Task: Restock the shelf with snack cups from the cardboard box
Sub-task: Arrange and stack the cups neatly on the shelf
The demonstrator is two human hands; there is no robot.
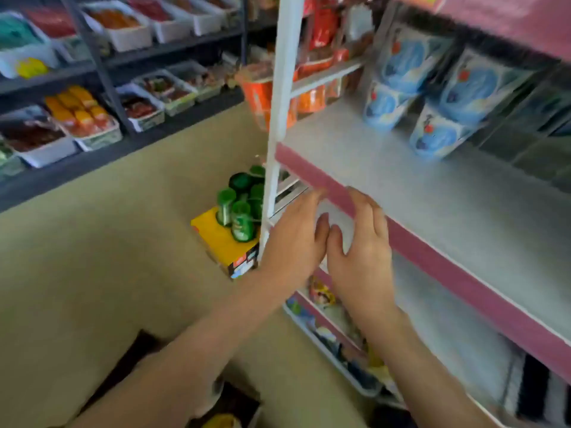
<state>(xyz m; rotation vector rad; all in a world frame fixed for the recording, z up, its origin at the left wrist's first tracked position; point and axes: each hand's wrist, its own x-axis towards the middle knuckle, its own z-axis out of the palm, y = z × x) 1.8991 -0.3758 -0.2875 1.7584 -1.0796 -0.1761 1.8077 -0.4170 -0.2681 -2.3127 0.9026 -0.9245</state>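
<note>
L hand (296,239): fingers loose, empty, just below shelf (386,168) front edge.
R hand (361,251): fingers loose, empty, beside L hand, at pink edge.
Snack cups (408,57): 4 blue, stacked in twos, rear of shelf.

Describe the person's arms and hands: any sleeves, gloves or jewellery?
The left forearm and right forearm are bare, with no sleeves in view. The left hand and right hand wear no gloves. No watch, ring or bracelet shows, though the picture is blurred.

Cups (432,97), 1 o'clock: labels blurred, unreadable. Box (238,400), 6 o'clock: cut off by bottom edge (forearm (185,359) covers part).
</note>
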